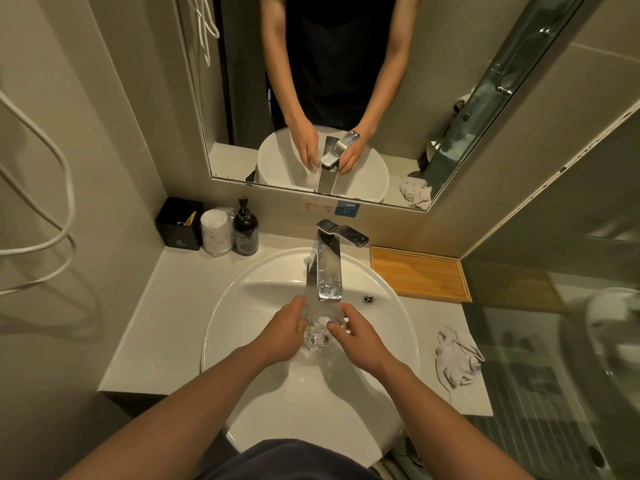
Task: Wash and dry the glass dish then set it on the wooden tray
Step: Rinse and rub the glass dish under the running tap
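Observation:
A clear glass dish (317,332) is held over the white basin (242,306), right under the spout of the chrome faucet (329,268). My left hand (284,330) grips its left side and my right hand (356,336) grips its right side, fingers curled around the rim. Water glints inside the glass. The wooden tray (419,273) lies bare on the counter at the back right of the basin. A crumpled white cloth (457,358) rests on the counter to the right of the basin.
At the back left of the counter stand a black box (179,223), a wrapped stack of white cups (216,232) and a dark pump bottle (246,230). A mirror (346,81) hangs behind the faucet. A glass shower panel (571,341) borders the counter on the right.

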A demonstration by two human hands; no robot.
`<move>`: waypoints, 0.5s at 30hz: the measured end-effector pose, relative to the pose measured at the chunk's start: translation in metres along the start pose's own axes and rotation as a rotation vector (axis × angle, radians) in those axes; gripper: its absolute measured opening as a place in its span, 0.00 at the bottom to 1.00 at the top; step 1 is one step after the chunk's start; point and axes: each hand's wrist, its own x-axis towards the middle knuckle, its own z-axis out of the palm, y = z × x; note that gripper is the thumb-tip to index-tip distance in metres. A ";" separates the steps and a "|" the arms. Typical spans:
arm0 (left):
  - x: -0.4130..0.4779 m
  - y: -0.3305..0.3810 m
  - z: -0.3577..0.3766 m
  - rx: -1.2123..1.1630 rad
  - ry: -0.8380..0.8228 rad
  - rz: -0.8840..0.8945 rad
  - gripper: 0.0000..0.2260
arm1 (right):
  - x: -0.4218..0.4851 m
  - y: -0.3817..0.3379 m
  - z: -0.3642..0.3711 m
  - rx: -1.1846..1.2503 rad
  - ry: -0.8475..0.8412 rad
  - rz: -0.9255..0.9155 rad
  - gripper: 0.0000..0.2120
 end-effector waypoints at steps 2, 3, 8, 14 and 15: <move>-0.001 0.001 0.001 -0.052 -0.009 -0.022 0.13 | 0.000 0.000 -0.002 0.018 -0.033 0.042 0.12; -0.001 0.002 0.001 -0.064 -0.020 -0.020 0.14 | 0.001 0.000 -0.003 0.009 -0.039 0.037 0.12; 0.002 0.003 -0.002 0.024 -0.035 0.047 0.17 | 0.003 -0.001 0.000 -0.053 -0.002 -0.061 0.13; -0.003 -0.004 -0.001 -0.057 -0.058 0.009 0.13 | 0.004 0.001 -0.004 -0.044 -0.056 -0.030 0.13; -0.002 -0.003 -0.001 -0.030 -0.065 0.004 0.16 | 0.005 0.001 -0.003 -0.076 -0.048 -0.051 0.14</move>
